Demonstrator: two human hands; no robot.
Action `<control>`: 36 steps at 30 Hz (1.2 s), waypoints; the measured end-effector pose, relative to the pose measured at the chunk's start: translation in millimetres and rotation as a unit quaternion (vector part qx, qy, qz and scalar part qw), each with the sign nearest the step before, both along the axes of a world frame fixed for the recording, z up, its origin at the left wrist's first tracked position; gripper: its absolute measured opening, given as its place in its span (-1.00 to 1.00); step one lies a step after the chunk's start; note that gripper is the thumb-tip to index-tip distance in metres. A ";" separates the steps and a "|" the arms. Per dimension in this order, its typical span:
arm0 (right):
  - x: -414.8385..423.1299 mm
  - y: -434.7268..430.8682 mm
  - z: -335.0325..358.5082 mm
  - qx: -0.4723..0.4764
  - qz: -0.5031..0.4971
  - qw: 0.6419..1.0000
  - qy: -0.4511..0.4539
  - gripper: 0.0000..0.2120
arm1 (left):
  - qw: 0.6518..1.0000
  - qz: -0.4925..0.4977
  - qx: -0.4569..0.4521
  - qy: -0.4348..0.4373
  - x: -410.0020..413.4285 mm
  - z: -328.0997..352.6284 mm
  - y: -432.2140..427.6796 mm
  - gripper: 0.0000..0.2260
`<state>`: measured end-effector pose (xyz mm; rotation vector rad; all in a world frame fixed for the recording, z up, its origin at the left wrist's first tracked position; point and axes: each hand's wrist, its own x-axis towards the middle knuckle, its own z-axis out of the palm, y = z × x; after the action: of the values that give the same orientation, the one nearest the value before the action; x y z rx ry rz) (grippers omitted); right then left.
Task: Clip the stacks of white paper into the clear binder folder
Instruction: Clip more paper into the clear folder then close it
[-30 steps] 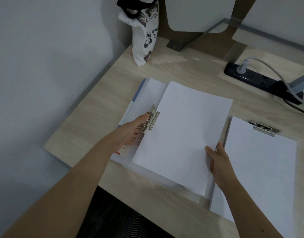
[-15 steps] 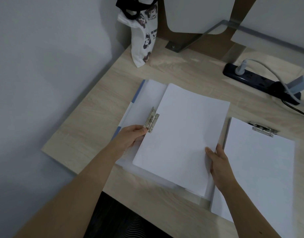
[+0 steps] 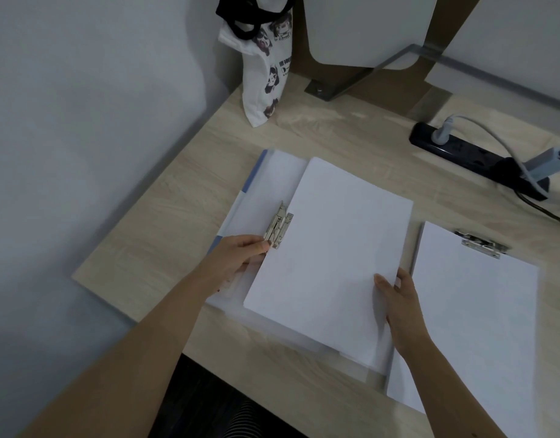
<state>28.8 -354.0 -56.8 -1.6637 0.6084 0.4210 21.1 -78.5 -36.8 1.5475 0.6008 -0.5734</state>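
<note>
Roughly half done, seemingly. Already clipped: second stack (image 3: 474,311), right of frame. To do: closing metal clip (image 3: 279,229) on paper stack (image 3: 329,263) lying mid-frame in clear binder folder (image 3: 272,184). Left hand (image 3: 240,259) curled on clip's near end, right hand (image 3: 398,301) pinching stack's right edge

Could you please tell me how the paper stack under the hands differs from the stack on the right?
The centre stack is gripped at its right edge by the right hand; the right stack is untouched. The centre stack's clip sits at its left long edge, the right stack's clip on its top short edge. Both are plain white sheets lying flat.
</note>
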 end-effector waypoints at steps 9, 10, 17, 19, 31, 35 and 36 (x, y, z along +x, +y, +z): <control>-2.9 7.3 19.8 -0.310 0.249 0.914 -0.079 -0.55 | 0.992 0.003 0.025 -0.122 -4.0 66.4 -30.1 -0.86; -2.5 5.1 25.4 -0.282 0.256 0.923 -0.060 -0.55 | 0.990 -0.001 0.016 -0.140 -4.1 79.2 -39.5 -0.85; -9.0 -57.2 99.1 0.153 0.104 0.983 -0.011 -0.59 | 0.965 -0.137 -0.056 -0.216 2.1 131.8 -143.1 -0.81; -14.0 -88.1 115.6 0.195 0.082 0.977 -0.042 -0.55 | 0.956 -0.194 -0.067 -0.210 4.4 129.5 -178.3 -0.79; -46.6 -218.7 64.6 -0.019 -0.094 0.995 0.039 -0.91 | 0.979 -0.116 0.169 -0.019 -14.3 6.1 -266.5 -0.51; -49.4 -222.5 38.4 -0.099 -0.039 0.989 0.102 -0.79 | 0.984 -0.073 0.158 0.028 -19.0 -5.7 -268.1 -0.63; -48.0 -221.9 34.8 -0.109 -0.034 0.988 0.104 -0.73 | 0.987 -0.063 0.142 0.037 -19.3 -5.8 -268.3 -0.67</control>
<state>-19.2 -575.9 -22.0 -1.8132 0.8895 0.4970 1.8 -346.7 -42.7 1.8491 0.6665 -0.6655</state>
